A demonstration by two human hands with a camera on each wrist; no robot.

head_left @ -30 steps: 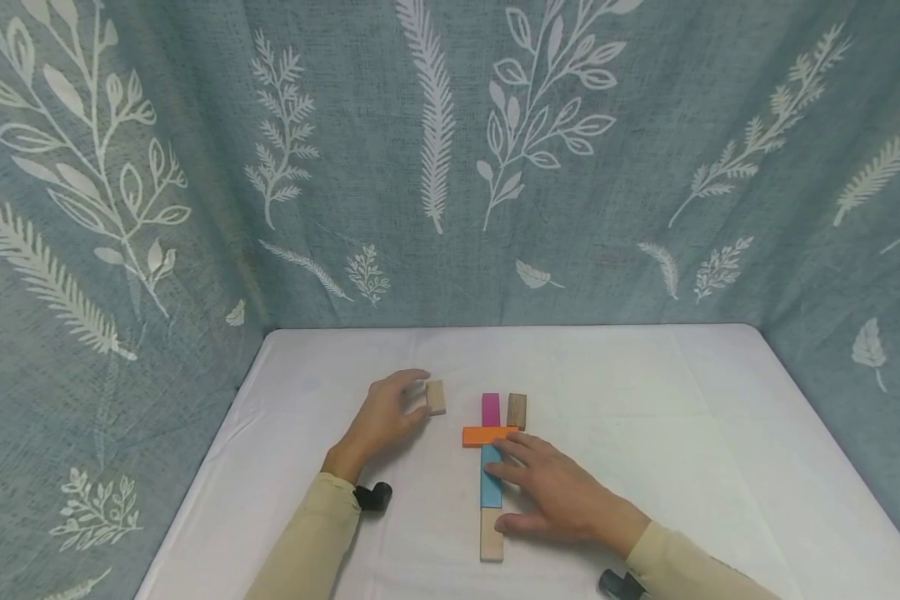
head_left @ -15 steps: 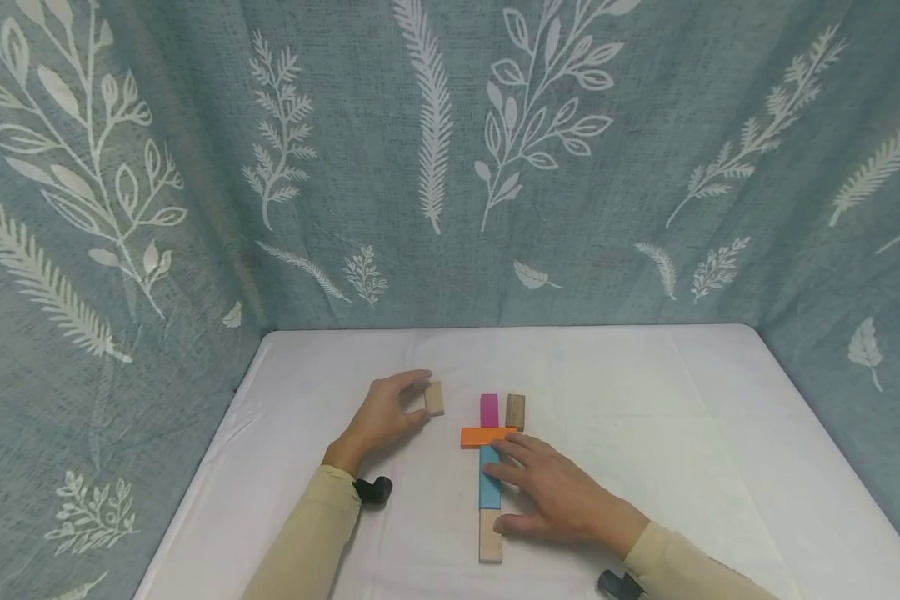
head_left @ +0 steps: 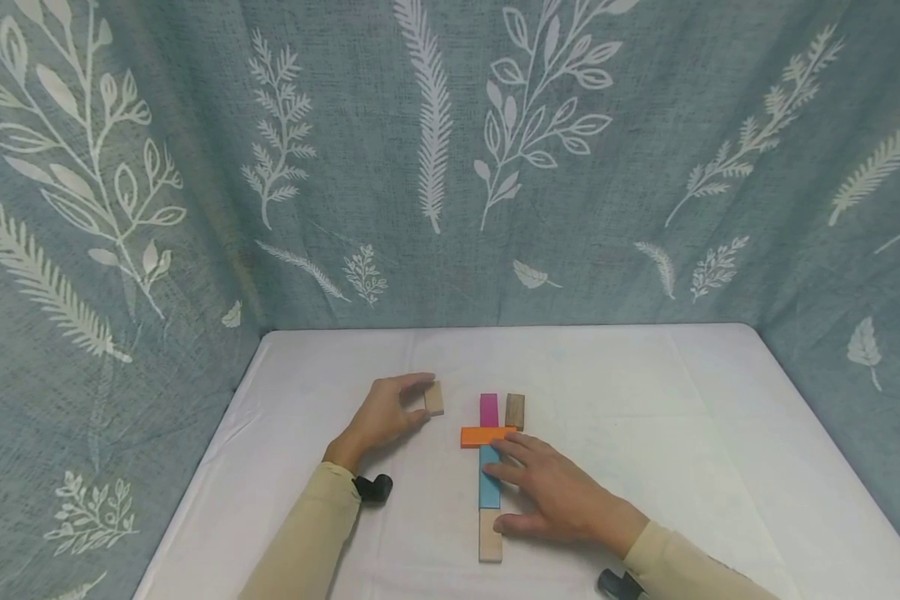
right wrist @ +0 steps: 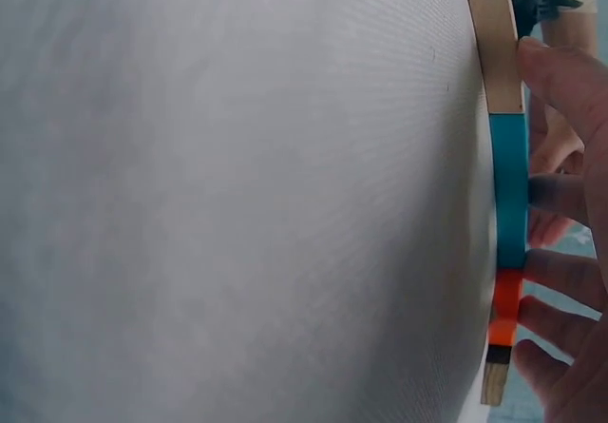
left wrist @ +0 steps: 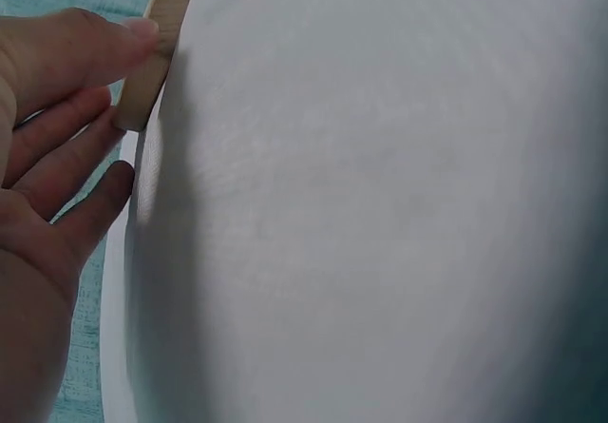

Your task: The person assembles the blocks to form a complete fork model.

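My left hand (head_left: 381, 414) pinches a pale wooden block (head_left: 435, 398) between thumb and fingers, at the left of a layout of blocks. In the left wrist view the thumb lies against this block's face. My right hand (head_left: 558, 492) rests over the layout with its fingers spread. Its fingertips touch the orange block (head_left: 477, 437) and the blue block (head_left: 489, 487), and its thumb touches another pale wooden block (head_left: 490, 546). These three form a T, orange lying crosswise on top. Above the orange block stand a magenta block (head_left: 489, 410) and a brown wooden block (head_left: 516, 411), with a gap between them.
A white cloth covers the table (head_left: 645, 400). Blue-green curtains (head_left: 450, 167) with white leaf prints hang behind it and along both sides. A black wrist device (head_left: 375, 490) is strapped at the left wrist, another (head_left: 618, 585) at the right.
The left forefinger has come slightly down and right over the pale block. My right hand and the arranged blocks have stayed in place.
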